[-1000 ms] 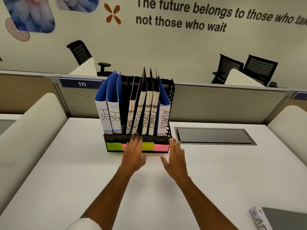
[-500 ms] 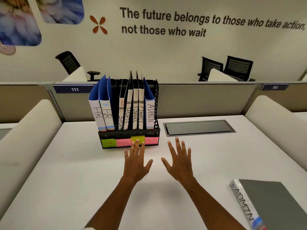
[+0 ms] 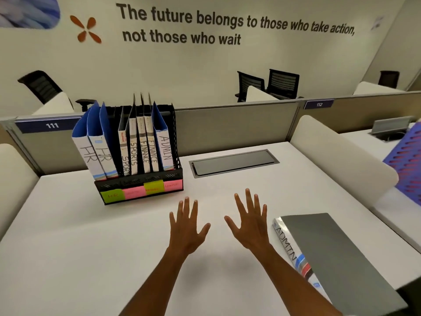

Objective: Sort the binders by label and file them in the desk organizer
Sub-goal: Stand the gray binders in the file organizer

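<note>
- We see the left hand (image 3: 185, 229) and right hand (image 3: 249, 226) side by side over the white bench (image 3: 91, 258), fingers spread wide, holding nothing.
- Just right of the right hand, a grey ADMIN binder (image 3: 335, 258) lies flat.
- Ahead and left of the hands, the black desk organizer (image 3: 139, 190) holds seven binders standing up.

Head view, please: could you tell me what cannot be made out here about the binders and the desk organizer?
- ADMIN binder on the desk: its near corner is cut off by the frame's lower right edge.
- Desk organizer: three of its sticky notes are too blurred to read; only HR is legible.
- First SPORTS binder: its last letter is hidden behind the organizer's front lip.
- Organizer's slots: hidden by the filed binders.
</note>
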`<state>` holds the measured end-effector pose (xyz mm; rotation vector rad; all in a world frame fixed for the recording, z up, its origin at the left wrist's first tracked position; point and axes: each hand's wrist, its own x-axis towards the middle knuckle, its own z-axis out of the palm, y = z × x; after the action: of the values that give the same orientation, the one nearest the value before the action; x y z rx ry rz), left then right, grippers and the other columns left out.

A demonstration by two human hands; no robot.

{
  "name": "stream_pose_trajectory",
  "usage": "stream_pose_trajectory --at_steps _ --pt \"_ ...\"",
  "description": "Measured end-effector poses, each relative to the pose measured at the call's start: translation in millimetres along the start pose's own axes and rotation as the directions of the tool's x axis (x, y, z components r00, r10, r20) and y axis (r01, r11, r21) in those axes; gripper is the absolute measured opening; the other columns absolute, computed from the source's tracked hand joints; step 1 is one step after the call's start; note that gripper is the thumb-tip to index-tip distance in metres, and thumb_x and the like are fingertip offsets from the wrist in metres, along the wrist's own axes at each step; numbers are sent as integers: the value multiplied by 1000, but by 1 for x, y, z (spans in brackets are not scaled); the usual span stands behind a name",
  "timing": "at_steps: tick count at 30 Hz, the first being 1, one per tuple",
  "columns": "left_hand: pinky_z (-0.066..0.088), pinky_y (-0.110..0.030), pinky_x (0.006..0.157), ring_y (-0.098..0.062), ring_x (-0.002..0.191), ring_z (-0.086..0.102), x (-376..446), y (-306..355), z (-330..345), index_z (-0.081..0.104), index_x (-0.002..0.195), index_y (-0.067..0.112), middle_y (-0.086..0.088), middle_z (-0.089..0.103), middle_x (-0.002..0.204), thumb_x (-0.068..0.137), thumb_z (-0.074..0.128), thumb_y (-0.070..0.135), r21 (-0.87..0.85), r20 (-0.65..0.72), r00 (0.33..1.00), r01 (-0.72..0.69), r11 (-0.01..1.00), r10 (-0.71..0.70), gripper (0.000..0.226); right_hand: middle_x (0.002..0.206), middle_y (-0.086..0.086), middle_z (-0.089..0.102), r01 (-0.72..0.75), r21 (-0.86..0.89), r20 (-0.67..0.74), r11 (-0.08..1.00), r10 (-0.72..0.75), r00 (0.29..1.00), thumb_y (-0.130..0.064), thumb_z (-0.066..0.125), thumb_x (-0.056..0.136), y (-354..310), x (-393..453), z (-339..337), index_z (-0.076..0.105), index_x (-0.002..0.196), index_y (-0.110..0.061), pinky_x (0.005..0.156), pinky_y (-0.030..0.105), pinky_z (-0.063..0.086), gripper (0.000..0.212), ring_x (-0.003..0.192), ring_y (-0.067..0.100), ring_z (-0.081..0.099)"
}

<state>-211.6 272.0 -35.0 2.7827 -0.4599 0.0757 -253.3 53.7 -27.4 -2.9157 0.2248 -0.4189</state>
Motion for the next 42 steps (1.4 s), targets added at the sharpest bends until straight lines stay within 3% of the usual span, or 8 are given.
stream_pose_trajectory --at_steps 14,18,22,25,30,34,37,42 --pt "-2 -50 118 -24 148 -15 -2 165 51 -4 154 24 -5 -17 160 73 1 84 -58 119 993 -9 998 16 101 160 -4 -22 -101 32 75 994 98 992 -76 23 87 156 -29 -42 -7 152 -40 118 57 4 80 149 27 -10" --pt "5 -44 120 -24 150 -2 -3 212 64 5 155 21 -7 -2 163 90 29 69 -93 161 987 25 995 -10 85 160 -2 -23 -106 19 103 994 103 989 -79 17 84 203 -39 -49 -11 151 -40 117 56 1 82 149 27 -12" --pt "26 -35 115 -24 144 25 -13 250 79 20 153 17 -8 29 156 92 39 63 -167 213 975 99 981 -62 79 162 -1 -15 -139 40 136 990 132 982 -77 20 83 249 -52 -50 -1 153 -39 117 58 6 82 150 29 -2" --pt "40 -33 98 -23 123 46 -20 270 87 43 137 14 -6 52 132 92 41 63 -153 230 968 143 978 -105 66 162 -2 -12 -156 30 175 987 148 973 -76 19 82 277 -63 -48 3 153 -37 116 57 9 83 150 29 1" --pt "46 -34 87 -24 109 52 -32 295 102 62 104 12 -5 60 110 88 39 68 -126 286 938 241 962 -198 62 163 1 -7 -207 6 216 978 201 956 -79 14 80 319 -83 -41 2 153 -37 117 56 10 85 150 29 2" --pt "45 -32 66 -25 86 62 -38 303 112 56 70 12 -7 66 85 82 44 70 -165 340 904 329 930 -260 60 163 3 -2 -238 18 273 971 224 936 -79 13 80 333 -95 -36 8 154 -35 117 56 10 87 150 30 3" --pt "43 -26 56 -17 68 61 -41 312 114 54 60 16 1 62 68 81 51 61 -246 372 885 383 890 -278 50 163 4 0 -296 29 308 955 273 911 -74 27 87 336 -105 -35 11 154 -35 116 57 11 79 149 33 6" --pt "33 -13 46 -4 51 48 -45 328 113 44 56 21 9 50 55 87 61 41 -409 394 875 442 798 -283 41 163 3 5 -318 10 382 948 290 877 -74 25 87 339 -109 -32 15 153 -37 117 58 12 76 148 34 7"
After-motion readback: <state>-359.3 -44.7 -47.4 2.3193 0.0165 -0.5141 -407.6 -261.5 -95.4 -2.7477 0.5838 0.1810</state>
